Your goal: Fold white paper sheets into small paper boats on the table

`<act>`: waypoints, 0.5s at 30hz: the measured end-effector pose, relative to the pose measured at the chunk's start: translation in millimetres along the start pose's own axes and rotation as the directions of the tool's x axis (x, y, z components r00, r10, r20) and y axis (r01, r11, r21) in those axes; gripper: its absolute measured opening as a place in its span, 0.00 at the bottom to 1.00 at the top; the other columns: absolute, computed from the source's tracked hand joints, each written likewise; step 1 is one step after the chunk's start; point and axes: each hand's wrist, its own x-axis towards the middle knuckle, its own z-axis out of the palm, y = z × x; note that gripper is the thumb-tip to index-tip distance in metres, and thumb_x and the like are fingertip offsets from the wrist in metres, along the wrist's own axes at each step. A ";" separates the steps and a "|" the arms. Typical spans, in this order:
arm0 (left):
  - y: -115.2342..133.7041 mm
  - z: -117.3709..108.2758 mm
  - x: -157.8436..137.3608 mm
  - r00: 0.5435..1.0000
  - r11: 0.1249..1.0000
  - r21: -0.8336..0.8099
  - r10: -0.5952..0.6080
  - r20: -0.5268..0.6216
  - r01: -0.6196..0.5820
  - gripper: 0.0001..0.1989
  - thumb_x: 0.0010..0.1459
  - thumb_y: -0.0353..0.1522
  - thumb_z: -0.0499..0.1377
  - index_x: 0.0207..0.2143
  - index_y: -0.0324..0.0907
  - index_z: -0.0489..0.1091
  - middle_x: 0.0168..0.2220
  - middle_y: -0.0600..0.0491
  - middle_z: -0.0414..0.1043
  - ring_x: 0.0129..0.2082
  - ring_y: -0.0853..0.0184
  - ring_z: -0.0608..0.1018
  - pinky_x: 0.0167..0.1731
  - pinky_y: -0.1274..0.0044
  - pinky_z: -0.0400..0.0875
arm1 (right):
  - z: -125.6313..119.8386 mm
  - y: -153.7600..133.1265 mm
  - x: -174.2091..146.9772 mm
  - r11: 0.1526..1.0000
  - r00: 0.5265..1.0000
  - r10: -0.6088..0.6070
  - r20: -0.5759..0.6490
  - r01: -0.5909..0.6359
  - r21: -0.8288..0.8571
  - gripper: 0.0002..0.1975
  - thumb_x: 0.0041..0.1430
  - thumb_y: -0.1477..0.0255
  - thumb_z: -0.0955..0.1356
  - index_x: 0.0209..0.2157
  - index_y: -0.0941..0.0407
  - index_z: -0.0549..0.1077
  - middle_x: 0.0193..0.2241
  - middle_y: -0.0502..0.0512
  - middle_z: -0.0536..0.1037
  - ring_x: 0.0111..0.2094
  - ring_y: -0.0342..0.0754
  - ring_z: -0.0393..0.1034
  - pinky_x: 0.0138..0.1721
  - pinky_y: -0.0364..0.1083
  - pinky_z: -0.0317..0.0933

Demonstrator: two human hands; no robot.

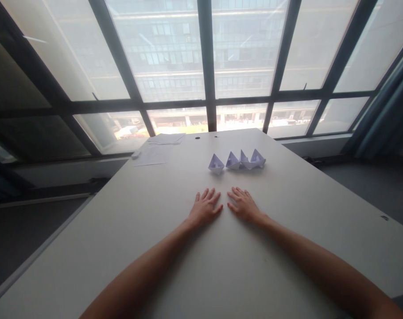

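My left hand lies flat on the white table, fingers spread and nothing in it. Opposite it, my right hand also rests palm down, its fingers apart and free of any object. A narrow strip of tabletop separates the two thumbs. Just beyond the hands stand several folded white paper boats. One paper boat sits a little apart on the left, nearest my left hand. The others form a close row to its right, ending with a paper boat at the far right. Neither hand touches them.
Flat white paper sheets lie at the table's far left, with a small white object beside them. A round dark hole shows near the far edge. Large framed windows stand behind, and a blue curtain hangs right.
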 end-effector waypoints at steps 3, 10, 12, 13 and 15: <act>0.0 -0.5 -0.3 1.000 1.000 -0.001 -0.001 0.001 0.001 0.28 0.64 0.47 0.49 0.64 0.51 0.58 0.68 0.47 0.50 0.68 0.50 0.50 0.62 0.52 0.39 | 0.9 0.3 0.6 1.000 1.000 -0.003 0.000 0.003 0.000 0.28 0.66 0.60 0.59 0.64 0.54 0.59 0.67 0.61 0.52 0.68 0.53 0.41 0.65 0.56 0.33; -1.0 0.5 -0.4 1.000 1.000 -0.005 0.006 0.000 -0.006 0.28 0.64 0.47 0.49 0.64 0.51 0.58 0.68 0.46 0.50 0.68 0.49 0.51 0.62 0.51 0.40 | 4.4 2.4 0.8 1.000 1.000 -0.014 -0.017 0.014 -0.004 0.28 0.66 0.60 0.59 0.64 0.54 0.59 0.67 0.61 0.53 0.68 0.54 0.42 0.65 0.56 0.34; -1.0 0.6 0.2 1.000 1.000 0.001 0.002 0.000 -0.002 0.28 0.64 0.46 0.49 0.64 0.50 0.58 0.68 0.46 0.51 0.67 0.49 0.51 0.62 0.51 0.40 | 4.4 2.4 0.6 1.000 1.000 -0.015 -0.019 0.015 -0.004 0.28 0.66 0.60 0.59 0.64 0.54 0.59 0.67 0.61 0.52 0.68 0.53 0.42 0.65 0.56 0.34; -0.9 0.5 0.5 1.000 1.000 0.002 0.000 0.000 0.000 0.28 0.64 0.46 0.49 0.64 0.50 0.58 0.68 0.46 0.51 0.67 0.49 0.51 0.62 0.51 0.40 | 4.4 2.3 0.5 1.000 1.000 -0.014 -0.017 0.014 -0.004 0.28 0.66 0.60 0.59 0.64 0.54 0.59 0.67 0.61 0.52 0.68 0.53 0.42 0.65 0.56 0.34; -0.7 0.0 0.7 1.000 1.000 -0.001 -0.005 0.002 0.005 0.27 0.63 0.46 0.50 0.63 0.50 0.59 0.67 0.46 0.51 0.67 0.49 0.51 0.62 0.52 0.40 | 4.3 2.2 0.4 1.000 1.000 -0.011 -0.012 0.011 -0.005 0.28 0.66 0.60 0.59 0.64 0.54 0.59 0.67 0.61 0.52 0.68 0.53 0.42 0.65 0.56 0.34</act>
